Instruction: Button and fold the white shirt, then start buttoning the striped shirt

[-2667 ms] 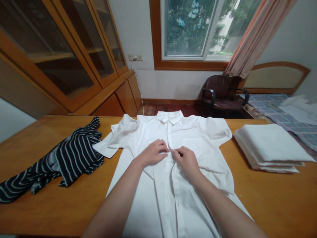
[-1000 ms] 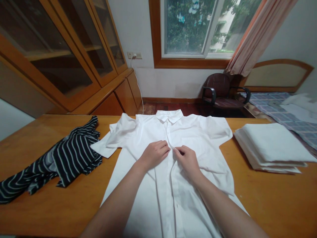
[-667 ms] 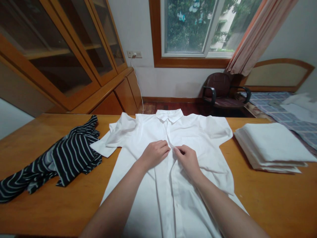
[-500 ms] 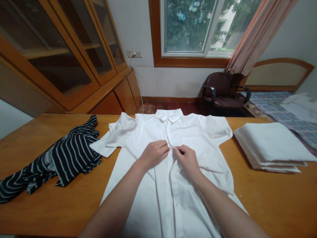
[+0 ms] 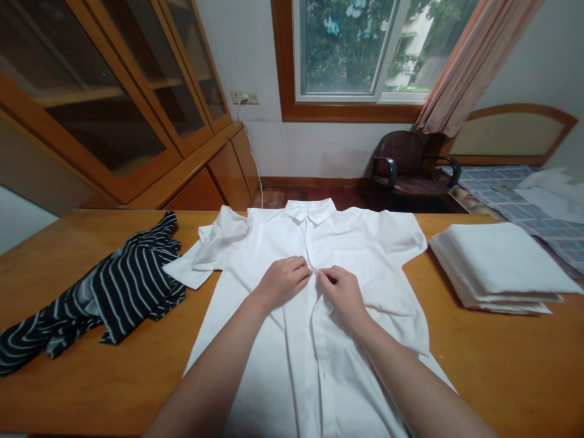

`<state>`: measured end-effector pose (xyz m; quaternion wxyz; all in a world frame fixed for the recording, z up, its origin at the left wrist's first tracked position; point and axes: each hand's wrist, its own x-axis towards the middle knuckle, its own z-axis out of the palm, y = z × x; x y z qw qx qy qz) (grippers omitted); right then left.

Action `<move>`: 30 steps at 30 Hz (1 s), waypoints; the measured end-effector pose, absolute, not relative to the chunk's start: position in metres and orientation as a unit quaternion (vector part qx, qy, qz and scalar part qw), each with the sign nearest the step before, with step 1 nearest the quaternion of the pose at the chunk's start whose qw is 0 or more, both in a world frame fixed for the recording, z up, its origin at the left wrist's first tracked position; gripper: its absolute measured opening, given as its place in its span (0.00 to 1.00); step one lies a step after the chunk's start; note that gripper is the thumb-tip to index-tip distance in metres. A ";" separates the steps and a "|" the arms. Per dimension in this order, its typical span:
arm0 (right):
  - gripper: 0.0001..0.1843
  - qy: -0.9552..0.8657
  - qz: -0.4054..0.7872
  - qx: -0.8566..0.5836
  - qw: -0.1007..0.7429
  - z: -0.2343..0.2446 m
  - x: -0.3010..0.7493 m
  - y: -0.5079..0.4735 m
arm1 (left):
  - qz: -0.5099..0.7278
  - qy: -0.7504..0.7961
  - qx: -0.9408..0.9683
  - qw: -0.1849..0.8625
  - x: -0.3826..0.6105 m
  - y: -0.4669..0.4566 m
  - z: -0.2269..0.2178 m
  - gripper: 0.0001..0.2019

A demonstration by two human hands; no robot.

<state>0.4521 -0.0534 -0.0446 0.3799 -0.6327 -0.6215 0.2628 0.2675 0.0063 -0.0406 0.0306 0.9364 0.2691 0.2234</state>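
Note:
A white short-sleeved shirt [image 5: 264,359] lies front up on the wooden table [image 5: 506,377], its collar at the far edge. Over the chest, my left hand [image 5: 285,281] is closed, with its fingertips pinching the front placket. Close beside it, my right hand [image 5: 342,291] pinches the other front edge between thumb and forefinger. The fingertips of both hands nearly meet at the placket. Any button between them is too small or hidden to make out. Below the hands the two front edges lie loosely, slightly apart.
A black-and-white striped garment [image 5: 132,280] lies crumpled on the left, touching the shirt's sleeve. On the right sits a stack of folded white cloth [image 5: 506,258]. Beyond the table are a glass-door cabinet [image 5: 182,146], an armchair [image 5: 406,161] and a bed [image 5: 511,188].
Both hands stay at the same spot on the placket, with only slight finger movement. The whole view has shifted very slightly.

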 end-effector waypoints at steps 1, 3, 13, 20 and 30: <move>0.14 -0.623 0.263 -0.634 0.377 -0.045 0.452 -0.053 | 0.225 0.270 0.936 0.032 0.268 0.006 -0.040 0.09; 0.14 -0.624 0.260 -0.637 0.371 -0.045 0.452 -0.053 | 0.229 0.273 0.934 0.037 0.268 0.006 -0.040 0.09; 0.13 -0.612 0.259 -0.651 0.367 -0.046 0.452 -0.052 | 0.240 0.289 0.925 0.053 0.267 0.007 -0.039 0.09; 0.11 -0.595 0.265 -0.658 0.379 -0.047 0.453 -0.051 | 0.243 0.282 0.926 0.057 0.266 0.009 -0.041 0.08; 0.11 -0.602 0.251 -0.662 0.369 -0.049 0.451 -0.049 | 0.249 0.273 0.928 0.049 0.267 0.009 -0.042 0.08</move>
